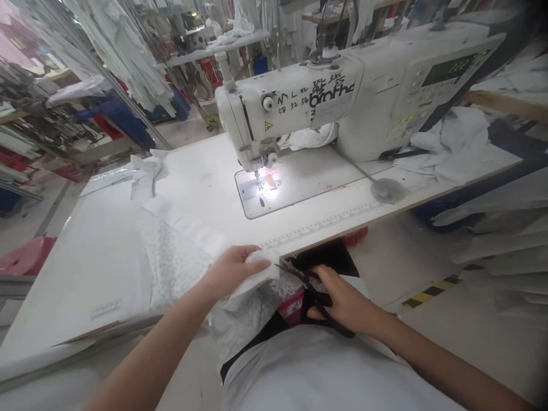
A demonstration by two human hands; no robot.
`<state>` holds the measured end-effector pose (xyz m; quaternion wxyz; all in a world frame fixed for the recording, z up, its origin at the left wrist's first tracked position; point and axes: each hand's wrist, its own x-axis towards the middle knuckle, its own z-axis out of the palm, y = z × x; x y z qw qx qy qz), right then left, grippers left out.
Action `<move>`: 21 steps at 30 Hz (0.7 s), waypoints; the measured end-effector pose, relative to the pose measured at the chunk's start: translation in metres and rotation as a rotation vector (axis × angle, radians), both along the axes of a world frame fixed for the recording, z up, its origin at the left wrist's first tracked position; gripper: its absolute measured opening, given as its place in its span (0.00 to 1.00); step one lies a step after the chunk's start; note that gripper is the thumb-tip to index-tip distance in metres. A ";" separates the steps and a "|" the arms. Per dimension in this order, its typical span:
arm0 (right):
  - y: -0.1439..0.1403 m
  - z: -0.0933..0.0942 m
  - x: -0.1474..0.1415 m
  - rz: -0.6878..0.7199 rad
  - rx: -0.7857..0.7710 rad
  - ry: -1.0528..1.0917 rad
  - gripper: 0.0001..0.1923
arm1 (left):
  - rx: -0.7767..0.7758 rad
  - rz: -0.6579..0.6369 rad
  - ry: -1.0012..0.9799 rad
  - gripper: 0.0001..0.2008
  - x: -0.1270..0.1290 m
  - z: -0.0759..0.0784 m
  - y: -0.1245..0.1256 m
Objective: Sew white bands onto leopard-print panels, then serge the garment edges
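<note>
Low in the centre of the frame, the left hand (233, 271) pinches a white, faintly patterned fabric piece (257, 274) at the table edge (342, 231). The right hand (342, 305) grips black scissors (310, 288), blades touching the fabric's crumpled corner.

The sewing machine (342, 91) is off-white with black lettering and a small yellow warning sticker. The counter (98, 251) is white. The fabric (252, 279) is white with a fine pale speckled pattern. The scissors (310, 288) are black. A yellow-and-black striped strip (430, 294) marks the grey floor at right.
</note>
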<state>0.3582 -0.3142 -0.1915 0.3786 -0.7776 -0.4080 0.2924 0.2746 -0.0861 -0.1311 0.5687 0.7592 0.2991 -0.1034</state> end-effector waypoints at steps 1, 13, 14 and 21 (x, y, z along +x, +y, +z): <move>0.002 0.000 -0.001 0.003 0.014 -0.001 0.23 | -0.034 0.002 0.011 0.20 -0.002 -0.002 0.000; 0.005 -0.005 -0.013 -0.081 -0.078 -0.074 0.17 | -0.274 0.042 -0.029 0.20 -0.008 -0.020 -0.017; 0.003 -0.006 -0.014 -0.079 -0.087 -0.073 0.18 | -0.280 0.030 -0.042 0.19 -0.008 -0.019 -0.018; -0.003 -0.012 -0.015 -0.102 -0.050 -0.065 0.14 | -0.151 -0.099 -0.046 0.14 -0.006 -0.012 -0.029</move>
